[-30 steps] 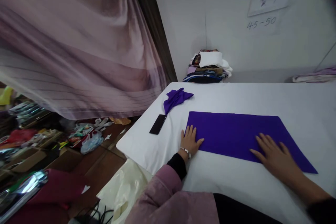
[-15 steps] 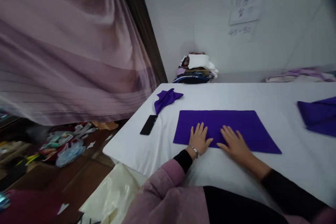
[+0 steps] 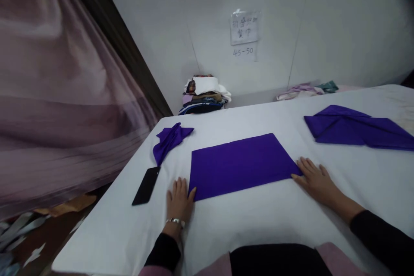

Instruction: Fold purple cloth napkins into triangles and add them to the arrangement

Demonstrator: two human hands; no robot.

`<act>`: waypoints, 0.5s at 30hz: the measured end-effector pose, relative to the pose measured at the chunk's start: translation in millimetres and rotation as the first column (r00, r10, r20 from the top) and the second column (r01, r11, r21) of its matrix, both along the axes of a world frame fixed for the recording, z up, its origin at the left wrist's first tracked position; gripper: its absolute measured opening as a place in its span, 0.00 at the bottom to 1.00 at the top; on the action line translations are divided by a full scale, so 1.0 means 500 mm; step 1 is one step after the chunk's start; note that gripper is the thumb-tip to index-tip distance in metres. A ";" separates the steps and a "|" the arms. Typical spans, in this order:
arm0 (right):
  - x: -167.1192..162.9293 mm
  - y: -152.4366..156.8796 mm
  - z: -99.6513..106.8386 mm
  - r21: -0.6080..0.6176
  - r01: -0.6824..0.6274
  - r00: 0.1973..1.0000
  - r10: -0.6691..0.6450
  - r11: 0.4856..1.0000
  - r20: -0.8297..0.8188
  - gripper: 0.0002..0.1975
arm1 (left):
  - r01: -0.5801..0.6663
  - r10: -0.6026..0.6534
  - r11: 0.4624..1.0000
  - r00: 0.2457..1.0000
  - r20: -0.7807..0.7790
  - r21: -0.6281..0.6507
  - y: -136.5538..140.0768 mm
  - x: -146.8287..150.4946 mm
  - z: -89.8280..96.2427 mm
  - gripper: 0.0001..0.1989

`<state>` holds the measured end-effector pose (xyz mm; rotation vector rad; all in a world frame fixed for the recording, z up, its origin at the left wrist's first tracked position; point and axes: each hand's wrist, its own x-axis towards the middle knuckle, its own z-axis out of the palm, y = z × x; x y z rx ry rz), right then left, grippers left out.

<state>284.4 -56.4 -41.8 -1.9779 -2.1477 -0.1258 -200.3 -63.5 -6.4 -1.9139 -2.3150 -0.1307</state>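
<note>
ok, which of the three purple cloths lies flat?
The middle cloth, smooth, with the left hand and right hand at its near corners. The left cloth by the phone is bunched; the right cloth has raised folds.

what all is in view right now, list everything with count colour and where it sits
table: 1, white, across the middle
flat cloth: 1, purple, table centre
bunched cloth: 1, purple, table's far left
loosely folded cloth: 1, purple, table's right
phone: 1, black, left, beside the bunched cloth
fabric stack: 1, mixed colours, white on top, behind the far edge
loose fabrics: several, lilac and green, back right
handwritten sign: 1, whitish, on the wall
wall: 1, pale grey, back
curtain: 1, pinkish, left
floor clutter: uncountable, mixed, bottom left
bracelet: 1, silver, left wrist
sleeves: 2, black towards the wrists, bottom
left hand: 1, bare, flat cloth's near left corner
right hand: 1, bare, its near right corner
</note>
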 end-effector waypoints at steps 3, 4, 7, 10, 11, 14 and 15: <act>-0.048 0.028 0.042 -0.011 -0.043 0.999 0.042 0.999 -0.021 0.37 | 0.057 -0.055 0.997 0.998 0.035 -0.043 0.039 0.026 0.035 0.27; -0.082 0.046 0.059 -0.023 -0.084 0.996 0.083 0.996 -0.036 0.37 | 0.096 -0.093 0.994 0.994 0.058 -0.042 0.058 0.048 0.048 0.27; -0.211 0.110 0.104 -0.059 -0.250 0.964 0.244 0.966 -0.102 0.38 | 0.229 -0.222 0.971 0.970 0.098 -0.073 0.125 0.132 0.075 0.27; -0.334 0.172 0.124 -0.112 -0.392 0.915 0.374 0.913 -0.155 0.39 | 0.347 -0.334 0.930 0.935 0.120 -0.124 0.192 0.202 0.069 0.28; -0.366 0.190 0.123 -0.133 -0.414 0.905 0.391 0.901 -0.168 0.39 | 0.363 -0.348 0.922 0.930 0.119 -0.133 0.210 0.218 0.062 0.28; -0.431 0.232 0.106 -0.169 -0.429 0.898 0.398 0.887 -0.189 0.37 | 0.349 -0.335 0.921 0.936 0.110 -0.172 0.250 0.240 0.037 0.28; -0.441 0.243 0.098 -0.176 -0.425 0.900 0.393 0.888 -0.191 0.37 | 0.335 -0.318 0.923 0.941 0.114 -0.189 0.258 0.241 0.030 0.28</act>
